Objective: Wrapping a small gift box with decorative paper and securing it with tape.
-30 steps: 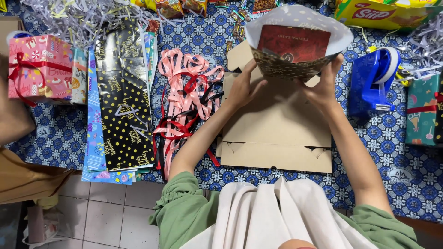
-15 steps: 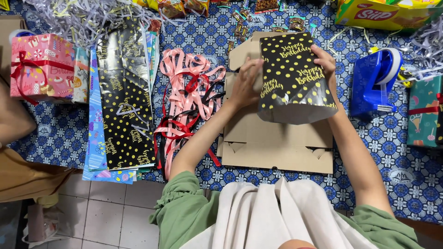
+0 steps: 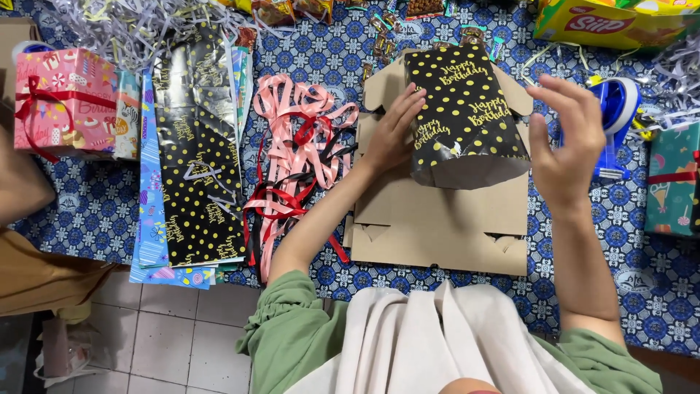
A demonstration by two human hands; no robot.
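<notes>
Parcel [image 3: 467, 113] touches left hand [image 3: 394, 131]; right hand [image 3: 565, 142] hovers beside.

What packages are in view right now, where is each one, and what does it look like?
Black wrapped parcel: centre, on flat cardboard, gold dots, left hand touching its side; right hand apart.
Pink gift box: far left, red ribbon.
Teal gift box: right edge, red ribbon.
Yellow-green carton: top right.
Black dotted wrapping sheets: left, stacked flat.

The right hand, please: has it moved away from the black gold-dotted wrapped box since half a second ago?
Yes. The right hand has let go of the black gold-dotted wrapped box and drawn rightwards, towards the blue tape dispenser.
</notes>
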